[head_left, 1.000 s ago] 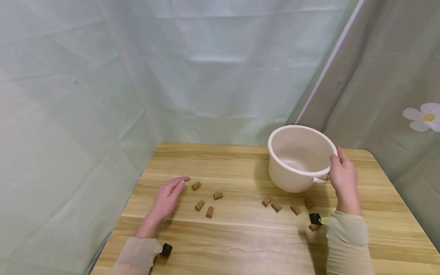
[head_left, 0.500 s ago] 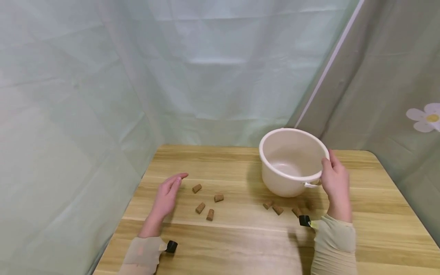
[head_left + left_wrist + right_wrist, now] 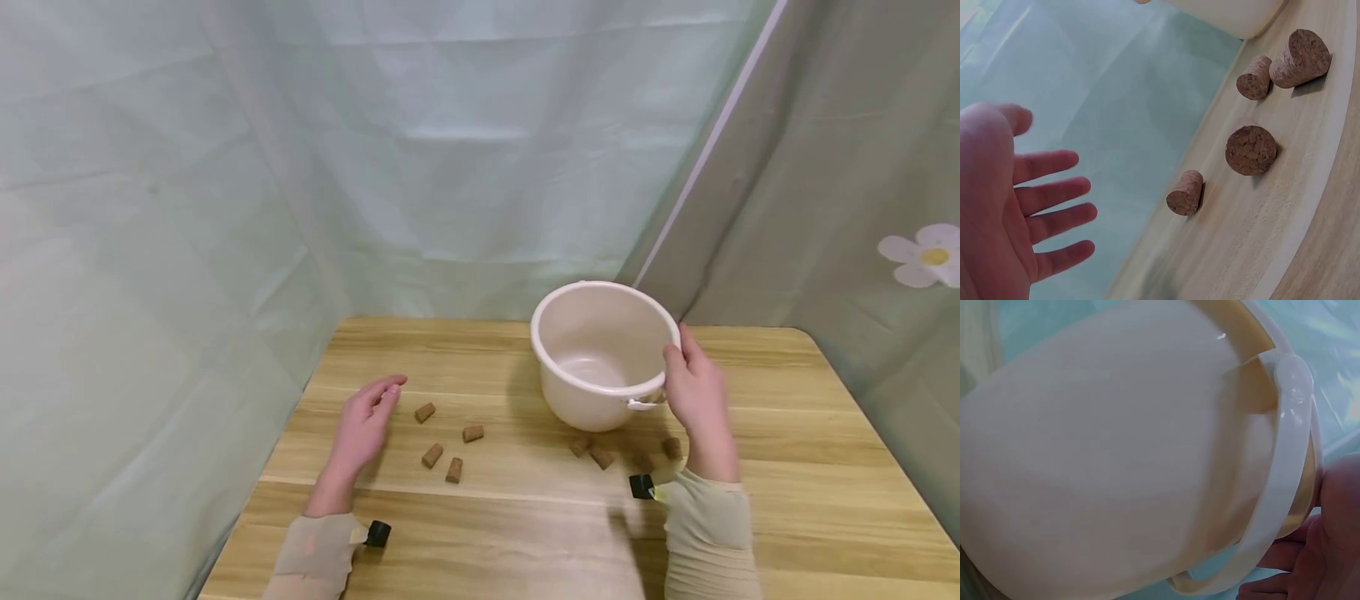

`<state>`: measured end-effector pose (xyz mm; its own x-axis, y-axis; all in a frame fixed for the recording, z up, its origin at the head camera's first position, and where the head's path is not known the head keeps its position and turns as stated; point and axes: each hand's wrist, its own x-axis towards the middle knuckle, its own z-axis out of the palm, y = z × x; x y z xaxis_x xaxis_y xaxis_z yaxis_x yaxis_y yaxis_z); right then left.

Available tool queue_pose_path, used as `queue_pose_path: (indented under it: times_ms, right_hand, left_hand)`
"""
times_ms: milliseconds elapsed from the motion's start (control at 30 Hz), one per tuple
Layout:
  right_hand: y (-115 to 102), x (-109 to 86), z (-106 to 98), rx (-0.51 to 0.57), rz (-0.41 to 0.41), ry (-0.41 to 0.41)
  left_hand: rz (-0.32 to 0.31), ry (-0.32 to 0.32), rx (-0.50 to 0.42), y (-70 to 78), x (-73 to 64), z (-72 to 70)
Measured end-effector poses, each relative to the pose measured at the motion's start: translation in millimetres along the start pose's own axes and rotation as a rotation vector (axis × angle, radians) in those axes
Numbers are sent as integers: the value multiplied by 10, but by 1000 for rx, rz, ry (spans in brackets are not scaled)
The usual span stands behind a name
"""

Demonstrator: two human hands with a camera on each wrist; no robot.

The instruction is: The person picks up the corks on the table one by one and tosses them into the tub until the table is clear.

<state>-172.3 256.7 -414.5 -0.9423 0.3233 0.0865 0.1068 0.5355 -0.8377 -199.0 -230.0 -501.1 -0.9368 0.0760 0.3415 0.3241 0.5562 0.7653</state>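
A white plastic bucket (image 3: 577, 407) tilts toward me over the right half of the table, and no contents show inside. My right hand (image 3: 699, 396) grips its right rim, thumb on the inner side. The bucket's curved carry handle (image 3: 1286, 456) hangs along the outside in the right wrist view, close to the fingers. My left hand (image 3: 362, 429) hovers at the left with fingers extended and nothing in it. Just right of it lies a loose group of cork stoppers (image 3: 432, 455). The left wrist view shows these corks (image 3: 1251, 150) beyond my spread fingers (image 3: 1057, 222).
Several more corks (image 3: 602, 457) lie below and in front of the bucket, partly in its shadow. The wooden table (image 3: 525, 542) ends at the back against a pale green curtain (image 3: 465, 183). A grey curtain (image 3: 810, 208) hangs at the right.
My right hand has carried the bucket leftward, from the right side of the table nearer the middle. My left hand has stayed almost in place beside the corks.
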Motion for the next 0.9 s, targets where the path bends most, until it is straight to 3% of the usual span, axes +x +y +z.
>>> queue_pose_path:
  times_ms: [400,900]
  right_hand:
    - [-72,-70,130,-21,-44,-38]
    - [-106,-126,295,-62,-130,-70]
  left_hand:
    - [-105,-47,77,9,28,14]
    - [-122,-85,207,19,44,21]
